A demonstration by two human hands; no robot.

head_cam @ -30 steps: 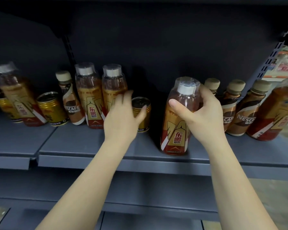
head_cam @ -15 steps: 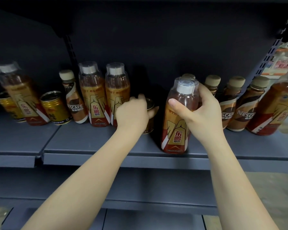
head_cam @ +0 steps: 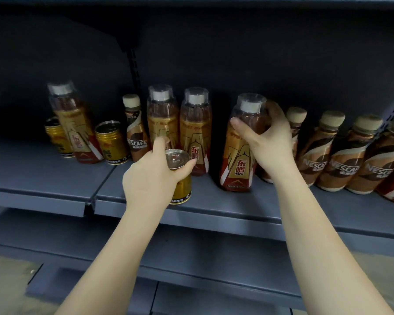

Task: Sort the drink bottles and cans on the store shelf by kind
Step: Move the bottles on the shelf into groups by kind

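Your left hand (head_cam: 152, 178) is wrapped around a short gold metal can (head_cam: 180, 178) near the front lip of the grey metal shelf (head_cam: 214, 208), thumb and fingers over its silver top. Your right hand (head_cam: 266, 142) grips the neck of a tall clear bottle with a gold-and-red label (head_cam: 239, 160), standing upright a little back from the edge. Bare shelf lies open between can and bottle. Brown coffee bottles (head_cam: 337, 155) crowd just beside your right hand.
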